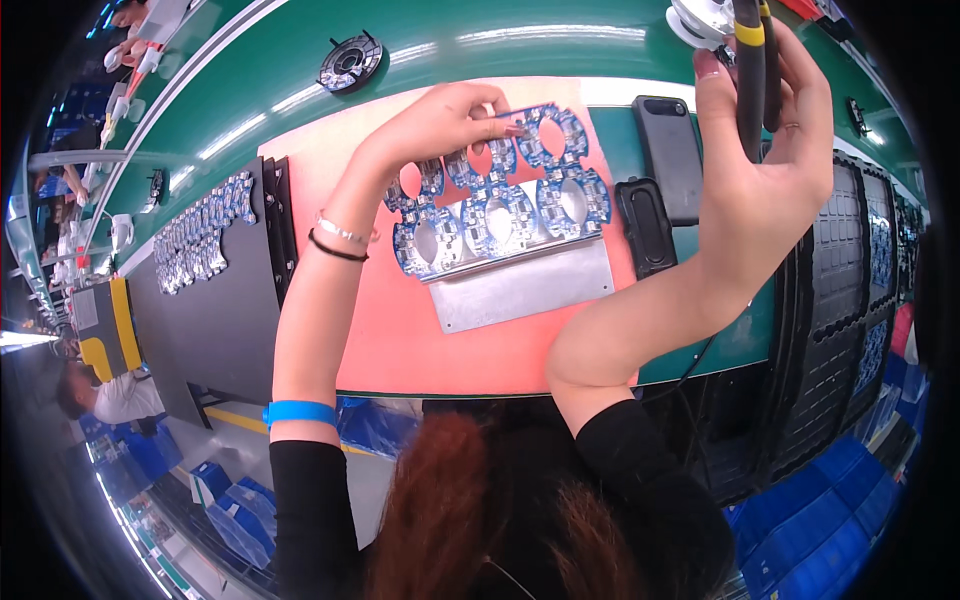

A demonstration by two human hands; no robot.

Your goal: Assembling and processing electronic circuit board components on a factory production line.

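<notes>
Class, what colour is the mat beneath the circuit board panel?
Salmon pink mat, clearest in the head view.

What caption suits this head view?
Left hand steadies a blue circuit-board panel on a metal jig; right hand grips a hanging tool.

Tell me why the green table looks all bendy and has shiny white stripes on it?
In the head view the fisheye lens curves the green table near the rim; the white streaks are glare from lights overhead. The blue circuit panel under the left hand is sharp; the right hand looks big, being close to the camera.
</notes>
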